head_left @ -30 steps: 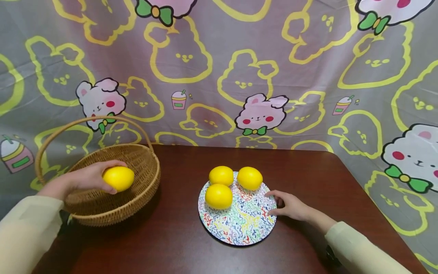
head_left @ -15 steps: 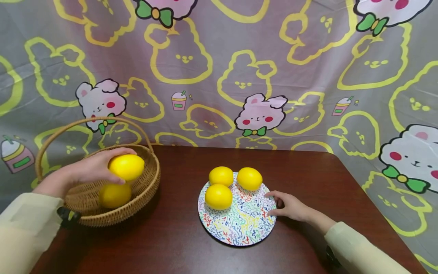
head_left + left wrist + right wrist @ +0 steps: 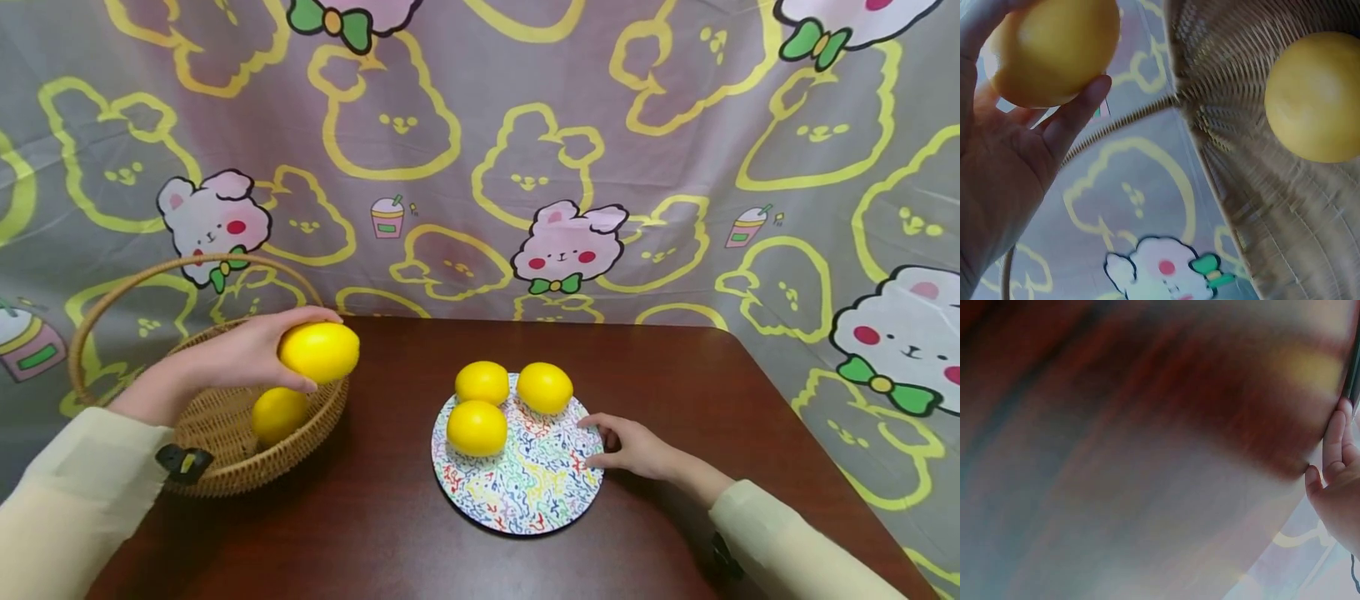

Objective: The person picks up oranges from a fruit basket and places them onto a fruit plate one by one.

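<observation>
My left hand (image 3: 262,354) grips a yellow lemon (image 3: 321,352) between thumb and fingers, raised over the right side of the wicker basket (image 3: 217,425). Below it a second lemon (image 3: 280,414) lies inside the basket; the left wrist view shows this lemon (image 3: 1319,97) against the woven wall, apart from the held lemon (image 3: 1057,50). My right hand (image 3: 637,447) rests at the right rim of a round plate (image 3: 525,492) with a multicoloured squiggle pattern, its thumb and forefinger tips on the edge. Three lemons (image 3: 477,428) sit grouped toward the plate's back left.
The basket's tall arched handle (image 3: 150,271) rises behind my left forearm. Dark brown tabletop (image 3: 390,450) lies between basket and plate. A grey curtain (image 3: 450,192) printed with cartoon rabbits hangs behind the table and along its right side.
My left hand has lifted its lemon up and to the right, from inside the basket to above its right rim. The lemon left in the basket has come into sight. My right hand stays at the plate.
</observation>
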Motion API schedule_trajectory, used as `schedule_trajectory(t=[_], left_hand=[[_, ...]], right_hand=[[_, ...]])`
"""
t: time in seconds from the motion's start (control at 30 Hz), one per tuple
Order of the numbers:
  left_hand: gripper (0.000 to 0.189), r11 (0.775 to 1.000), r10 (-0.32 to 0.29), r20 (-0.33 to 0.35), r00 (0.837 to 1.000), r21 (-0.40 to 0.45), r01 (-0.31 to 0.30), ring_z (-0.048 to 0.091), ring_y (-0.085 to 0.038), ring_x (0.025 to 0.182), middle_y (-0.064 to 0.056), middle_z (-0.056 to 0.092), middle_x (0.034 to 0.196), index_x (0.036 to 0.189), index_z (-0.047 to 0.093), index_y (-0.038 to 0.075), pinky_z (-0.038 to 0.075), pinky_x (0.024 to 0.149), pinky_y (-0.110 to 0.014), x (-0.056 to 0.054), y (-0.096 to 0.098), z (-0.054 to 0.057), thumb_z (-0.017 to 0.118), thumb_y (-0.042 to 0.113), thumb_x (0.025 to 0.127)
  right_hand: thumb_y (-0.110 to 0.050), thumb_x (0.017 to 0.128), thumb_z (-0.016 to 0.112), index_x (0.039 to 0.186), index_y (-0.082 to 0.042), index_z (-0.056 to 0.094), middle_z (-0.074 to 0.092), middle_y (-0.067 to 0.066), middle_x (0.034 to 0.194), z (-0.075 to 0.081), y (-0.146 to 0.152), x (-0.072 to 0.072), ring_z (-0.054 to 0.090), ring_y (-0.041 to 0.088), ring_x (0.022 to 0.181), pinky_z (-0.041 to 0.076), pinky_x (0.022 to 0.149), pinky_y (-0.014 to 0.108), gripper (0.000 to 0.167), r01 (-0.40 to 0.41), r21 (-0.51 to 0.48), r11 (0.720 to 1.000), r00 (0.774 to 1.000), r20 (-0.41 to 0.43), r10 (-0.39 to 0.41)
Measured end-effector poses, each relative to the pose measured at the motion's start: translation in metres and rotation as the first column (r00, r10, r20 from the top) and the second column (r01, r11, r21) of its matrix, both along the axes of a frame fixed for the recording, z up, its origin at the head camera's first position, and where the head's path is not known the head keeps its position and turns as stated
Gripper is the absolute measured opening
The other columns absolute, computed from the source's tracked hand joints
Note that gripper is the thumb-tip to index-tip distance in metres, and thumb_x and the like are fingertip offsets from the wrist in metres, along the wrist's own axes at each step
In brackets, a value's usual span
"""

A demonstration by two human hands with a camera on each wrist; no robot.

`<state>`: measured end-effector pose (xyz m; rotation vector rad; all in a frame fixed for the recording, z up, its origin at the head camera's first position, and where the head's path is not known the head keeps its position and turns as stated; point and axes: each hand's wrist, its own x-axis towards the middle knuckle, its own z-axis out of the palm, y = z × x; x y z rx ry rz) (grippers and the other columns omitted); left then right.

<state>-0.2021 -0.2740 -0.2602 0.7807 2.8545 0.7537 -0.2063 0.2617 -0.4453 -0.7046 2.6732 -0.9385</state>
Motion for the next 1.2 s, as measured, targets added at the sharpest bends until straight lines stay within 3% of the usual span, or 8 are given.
schedule_trajectory(t=[0.23, 0.47, 0.83, 1.0, 1.2], left_hand=[[0.079, 0.993, -0.081, -0.024, 0.996, 0.080, 0.082, 0.056, -0.024, 0.090, 0.000, 0.056, 0.117, 0.137, 0.042, 0.026, 0.045, 0.076, -0.042, -0.009, 0.036, -0.007, 0.087, 0.026, 0.071], [0.079, 0.973, -0.173, -0.018, 0.985, 0.153, 0.173, 0.056, -0.022, 0.092, 0.002, 0.056, 0.119, 0.135, 0.044, 0.022, 0.047, 0.079, -0.042, -0.020, 0.081, -0.013, 0.087, 0.021, 0.069], [0.079, 0.908, -0.377, 0.019, 0.926, 0.204, 0.366, 0.056, -0.018, 0.096, 0.006, 0.056, 0.115, 0.133, 0.042, 0.022, 0.050, 0.082, -0.037, -0.037, 0.151, -0.027, 0.086, 0.018, 0.068], [0.077, 0.895, -0.418, 0.033, 0.908, 0.187, 0.405, 0.055, -0.018, 0.097, 0.003, 0.055, 0.116, 0.131, 0.041, 0.020, 0.049, 0.083, -0.036, -0.036, 0.177, -0.031, 0.085, 0.018, 0.068], [0.078, 0.904, -0.414, 0.067, 0.908, 0.151, 0.401, 0.055, -0.016, 0.097, 0.006, 0.054, 0.115, 0.131, 0.039, 0.022, 0.049, 0.082, -0.034, -0.038, 0.202, -0.040, 0.085, 0.017, 0.068]], right_hand=[[-0.037, 0.081, 0.078, 0.129, -0.016, 0.056, 0.051, -0.001, 0.086, 0.001, -0.001, -0.001, 0.049, 0.019, 0.079, 0.043, 0.064, 0.026, 0.057, 0.008, 0.003, 1.000, 1.000, 0.007, -0.008], [-0.038, 0.081, 0.078, 0.129, -0.016, 0.056, 0.051, -0.001, 0.085, 0.001, -0.001, -0.001, 0.049, 0.019, 0.079, 0.043, 0.064, 0.026, 0.057, 0.009, 0.008, 1.000, 1.000, 0.016, -0.009], [-0.037, 0.080, 0.079, 0.129, -0.015, 0.056, 0.050, -0.001, 0.085, 0.000, 0.001, -0.001, 0.049, 0.019, 0.079, 0.043, 0.064, 0.026, 0.058, 0.013, 0.007, 1.000, 1.000, 0.012, -0.013], [-0.037, 0.081, 0.078, 0.129, -0.015, 0.056, 0.051, -0.001, 0.085, 0.000, 0.000, -0.001, 0.049, 0.019, 0.078, 0.043, 0.064, 0.025, 0.058, 0.004, 0.005, 1.000, 1.000, 0.012, -0.004], [-0.037, 0.080, 0.079, 0.129, -0.015, 0.056, 0.050, 0.000, 0.085, 0.001, 0.001, -0.001, 0.049, 0.020, 0.079, 0.043, 0.064, 0.026, 0.058, 0.012, -0.003, 1.000, 1.000, 0.025, -0.012]])
